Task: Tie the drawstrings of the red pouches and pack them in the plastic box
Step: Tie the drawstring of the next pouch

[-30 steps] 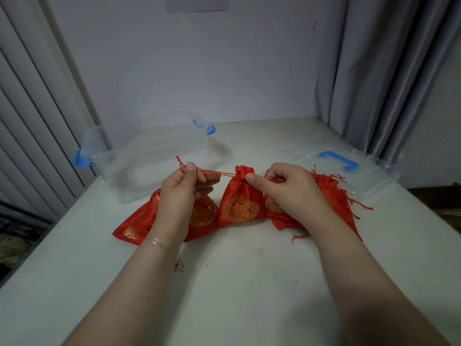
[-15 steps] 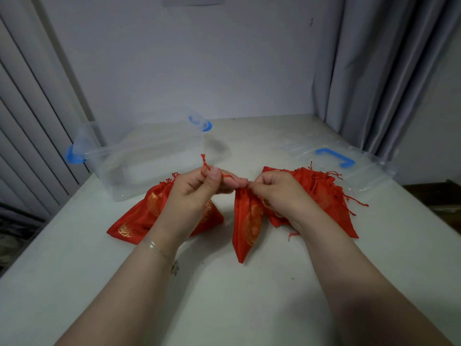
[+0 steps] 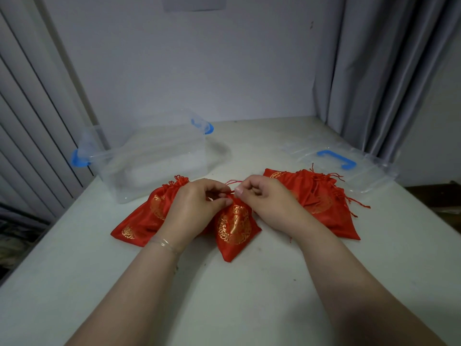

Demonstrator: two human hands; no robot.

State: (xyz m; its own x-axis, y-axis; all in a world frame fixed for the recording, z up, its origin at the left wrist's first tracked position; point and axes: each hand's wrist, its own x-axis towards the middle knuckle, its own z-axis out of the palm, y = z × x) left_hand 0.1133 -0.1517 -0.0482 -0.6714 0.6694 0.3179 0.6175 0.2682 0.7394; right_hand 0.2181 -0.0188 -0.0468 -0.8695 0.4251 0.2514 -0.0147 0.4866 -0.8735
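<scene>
Pouch [image 3: 234,228] lowered, hands [image 3: 199,203] closer (pinching drawstring [image 3: 233,182])

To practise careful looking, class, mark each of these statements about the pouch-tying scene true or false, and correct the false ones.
1. Both hands pinch the drawstring of the middle pouch. True: the left hand and right hand meet at its neck.
2. The plastic box already holds pouches. False: no pouch shows in it.
3. The lid lies on the table, off the box. True.
4. The lid's handle is red. False: it is blue.
5. Pouches lie on both sides of the hands. True: a left pouch and a right pile.
</scene>
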